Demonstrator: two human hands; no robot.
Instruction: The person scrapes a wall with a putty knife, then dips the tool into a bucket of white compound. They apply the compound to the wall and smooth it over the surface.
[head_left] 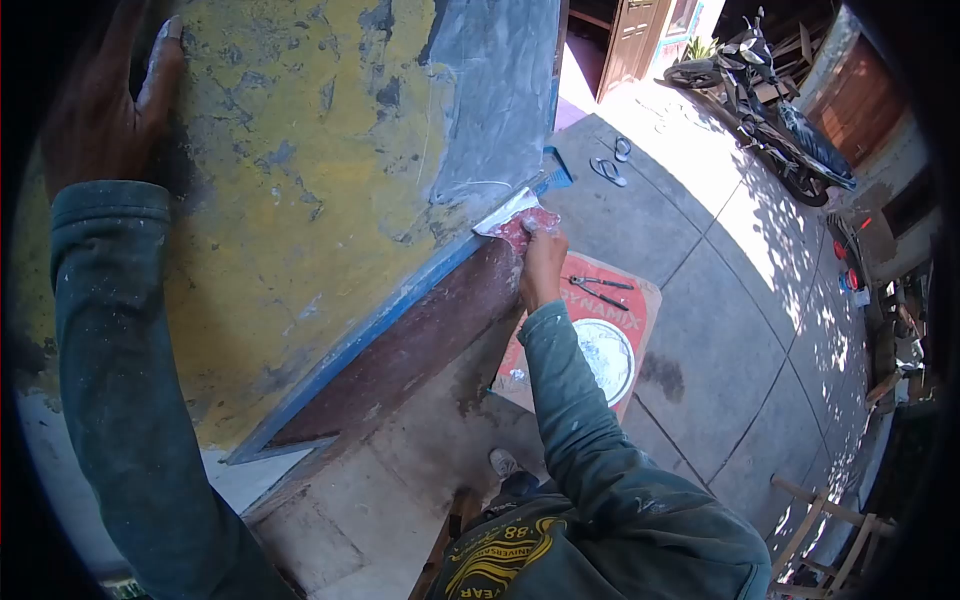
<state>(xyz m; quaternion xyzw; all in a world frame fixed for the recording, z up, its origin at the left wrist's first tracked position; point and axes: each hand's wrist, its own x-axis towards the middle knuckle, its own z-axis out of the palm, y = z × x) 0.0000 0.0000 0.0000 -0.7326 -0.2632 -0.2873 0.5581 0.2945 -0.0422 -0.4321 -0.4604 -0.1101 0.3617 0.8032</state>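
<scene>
My right hand (544, 258) grips a red putty spreader (517, 226) with white paste along its edge. The spreader lies against the lower edge of the wall, where a blue painted strip (400, 300) runs. Grey, smeared coating (495, 110) covers the wall just above it. Toward the upper left, my left hand (115, 115) rests open against the yellow, flaking wall (270, 220), its thumb whitened with paste. Below my right forearm, a round tub of white paste (608, 355) stands on a red sheet lettered "DYNAMIX" (640, 305), partly hidden by my sleeve.
Pincers (600, 290) with dark handles lie on the red sheet. Beyond it are a pair of flip-flops (608, 172) and a small blue object (558, 168). A motorcycle (770, 120) is parked at the upper right, and a wooden frame (830, 525) stands lower right.
</scene>
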